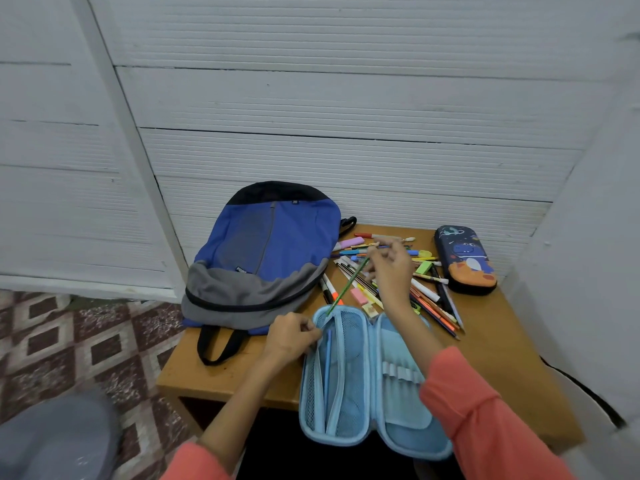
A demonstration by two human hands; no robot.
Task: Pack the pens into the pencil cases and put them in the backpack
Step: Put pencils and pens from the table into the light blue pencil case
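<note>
"Listing the pencil cases: how many, and where?"

"Two. One light blue case lay unzipped and spread flat at the near edge of the bench, with a blue pen inside its left half. One dark case with a cartoon print lay zipped at the far right corner."

"Hands?"

"Left hand: pinched the edge of the mesh pocket in the blue case's left half. Right hand: raised over the pile, fingers gripping a green pencil by its upper end. The pencil slanted down, its lower tip at the top rim of the open case."

"Remaining stock?"

"One loose pile of pens, with pencils, markers and erasers, between the two cases. One blue and grey backpack, flat on the bench's left side, overhanging the edge, just beside the pile. Whether its zip was open, I could not tell."
</note>
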